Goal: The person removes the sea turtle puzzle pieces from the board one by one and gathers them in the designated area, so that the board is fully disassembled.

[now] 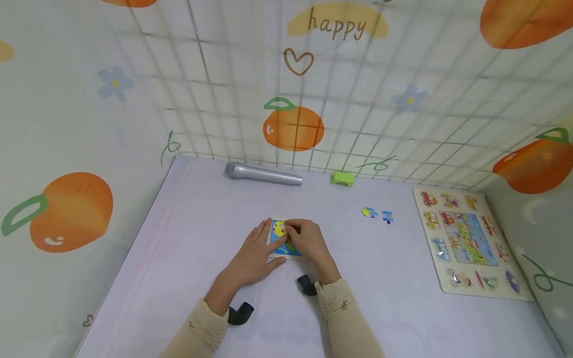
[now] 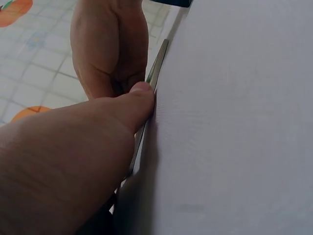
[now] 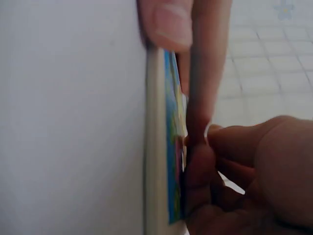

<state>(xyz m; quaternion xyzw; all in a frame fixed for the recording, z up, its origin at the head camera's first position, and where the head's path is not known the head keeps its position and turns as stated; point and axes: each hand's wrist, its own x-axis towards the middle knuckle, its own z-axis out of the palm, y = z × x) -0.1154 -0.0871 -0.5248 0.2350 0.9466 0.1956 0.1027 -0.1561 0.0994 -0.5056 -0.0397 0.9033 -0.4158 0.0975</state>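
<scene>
A small puzzle board with a blue picture and a pale wooden rim lies flat on the table in the head view. Along its left side rests my left hand, fingers mostly straight, the index reaching over the picture and the thumb at the near edge. My right hand bends over the board's right part, thumb and index finger pinching at a puzzle piece on the picture; the fingers mostly hide that piece. In the right wrist view the board appears edge-on, with fingertips right at its printed face.
Two loose puzzle pieces lie to the right. Farther back are a silver toy microphone and a green block. A larger wooden picture board stands at the far right, by the side wall. A printed curtain hangs behind the table.
</scene>
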